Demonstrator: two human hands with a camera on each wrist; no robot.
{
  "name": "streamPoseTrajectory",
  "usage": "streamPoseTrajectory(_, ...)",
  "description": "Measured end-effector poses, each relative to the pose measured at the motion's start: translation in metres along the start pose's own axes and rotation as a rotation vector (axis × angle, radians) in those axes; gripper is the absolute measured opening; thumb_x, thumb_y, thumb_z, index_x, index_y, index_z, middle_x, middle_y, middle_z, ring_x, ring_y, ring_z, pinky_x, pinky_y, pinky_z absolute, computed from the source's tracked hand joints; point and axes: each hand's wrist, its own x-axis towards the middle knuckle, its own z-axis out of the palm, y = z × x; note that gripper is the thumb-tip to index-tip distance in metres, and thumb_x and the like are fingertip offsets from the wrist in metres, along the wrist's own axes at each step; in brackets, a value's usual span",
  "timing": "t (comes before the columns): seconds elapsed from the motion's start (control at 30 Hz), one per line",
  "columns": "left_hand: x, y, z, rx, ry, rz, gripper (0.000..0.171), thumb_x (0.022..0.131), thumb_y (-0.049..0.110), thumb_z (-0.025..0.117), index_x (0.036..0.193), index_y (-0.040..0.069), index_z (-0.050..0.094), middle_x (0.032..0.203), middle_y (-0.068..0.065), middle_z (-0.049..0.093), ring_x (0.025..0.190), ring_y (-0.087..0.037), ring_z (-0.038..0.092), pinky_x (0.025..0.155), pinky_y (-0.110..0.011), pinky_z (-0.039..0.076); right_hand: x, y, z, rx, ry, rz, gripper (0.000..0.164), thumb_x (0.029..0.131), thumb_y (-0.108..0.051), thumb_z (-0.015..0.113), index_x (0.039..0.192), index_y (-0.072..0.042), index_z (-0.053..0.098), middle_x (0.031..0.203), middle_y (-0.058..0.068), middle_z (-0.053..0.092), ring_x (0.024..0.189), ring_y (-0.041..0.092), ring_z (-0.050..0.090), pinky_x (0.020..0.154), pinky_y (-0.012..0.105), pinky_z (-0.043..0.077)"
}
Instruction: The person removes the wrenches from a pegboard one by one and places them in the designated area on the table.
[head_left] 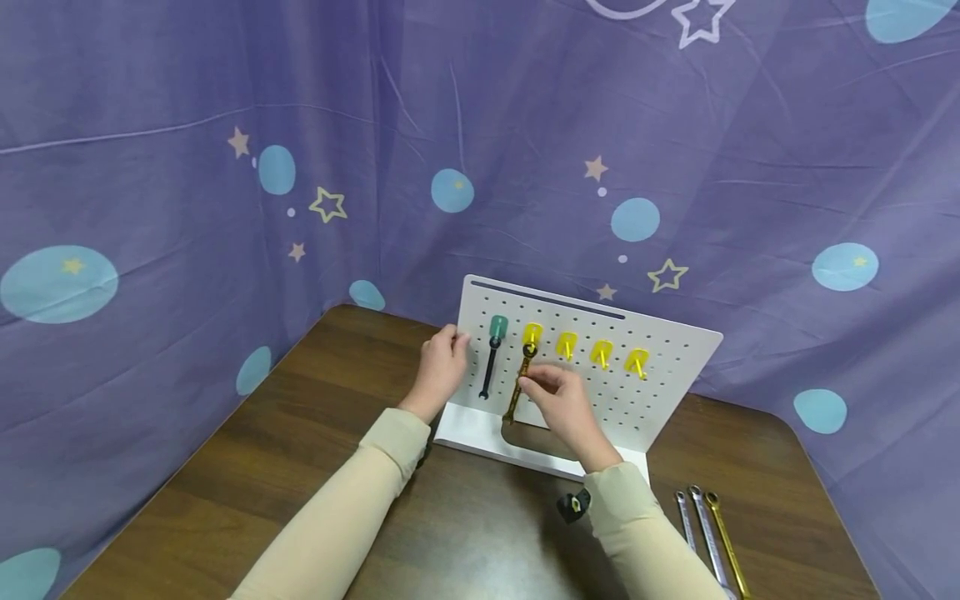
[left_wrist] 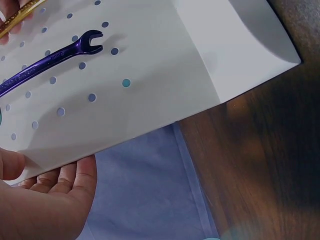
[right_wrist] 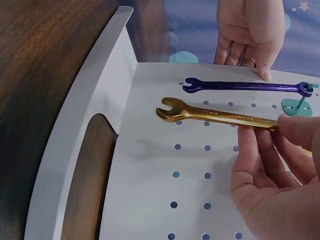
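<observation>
A white pegboard [head_left: 675, 358] stands on the table, its left edge gripped by my left hand [head_left: 441, 371], thumb in front and fingers behind. My right hand [head_left: 562, 404] pinches a gold combination wrench [right_wrist: 220, 116] between thumb and fingers along its shaft. The open end of this wrench points down toward the board's base, and its ring end overlaps the leftmost yellow hook [head_left: 532, 333] in the head view. Left of it, a dark purple combination wrench [left_wrist: 50, 61] hangs by its ring from a green hook [right_wrist: 296, 106].
Three more yellow hooks, including the rightmost hook [head_left: 637, 362], line the board to the right. On the wooden table [head_left: 285, 467] at the front right lie two silver wrenches [head_left: 705, 533] and another gold wrench [head_left: 727, 542]. A purple patterned curtain [head_left: 525, 167] hangs close behind.
</observation>
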Motion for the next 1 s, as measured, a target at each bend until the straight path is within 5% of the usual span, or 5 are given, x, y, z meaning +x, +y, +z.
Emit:
streamPoseTrajectory(0.37,0.002,-0.001,0.001,0.026,0.034,0.041,0.018,0.105,0.013,0.057,0.095,-0.002,0.063,0.080,-0.013,0.063,0.073,-0.028,0.058,0.067,-0.044,0.049,-0.002,0.003,-0.002,0.035,-0.036,0.006,0.016,0.098,-0.008,0.069,0.105,0.006,0.074,0.096,0.014,0.073,0.089,0.030,0.070,0.077,0.032,0.055)
streamPoseTrajectory(0.53,0.002,-0.002,0.002,0.025,0.040,0.043,0.018,0.105,0.013,0.058,0.094,-0.001,0.063,0.078,-0.012,0.062,0.072,-0.028,0.058,0.066,-0.043,0.049,-0.010,-0.011,-0.005,0.041,-0.074,0.004,0.013,0.099,-0.003,0.066,0.104,0.006,0.073,0.097,0.019,0.072,0.089,0.037,0.069,0.077,0.040,0.057)
streamPoseTrajectory(0.67,0.002,-0.002,0.002,0.016,0.036,0.030,0.018,0.105,0.013,0.058,0.096,-0.002,0.063,0.079,-0.012,0.063,0.072,-0.027,0.058,0.066,-0.042,0.049,-0.013,-0.009,-0.008,0.071,-0.091,0.002,0.014,0.100,-0.006,0.066,0.106,0.006,0.073,0.098,0.016,0.073,0.088,0.030,0.070,0.079,0.046,0.057)
streamPoseTrajectory(1.0,0.001,-0.003,0.001,0.007,0.026,0.023,0.019,0.106,0.013,0.057,0.097,-0.002,0.063,0.079,-0.011,0.062,0.071,-0.025,0.057,0.065,-0.040,0.049,-0.015,-0.001,-0.012,0.168,-0.109,0.028,0.023,0.098,-0.013,0.070,0.111,0.007,0.072,0.097,0.013,0.073,0.087,0.027,0.069,0.079,0.039,0.057)
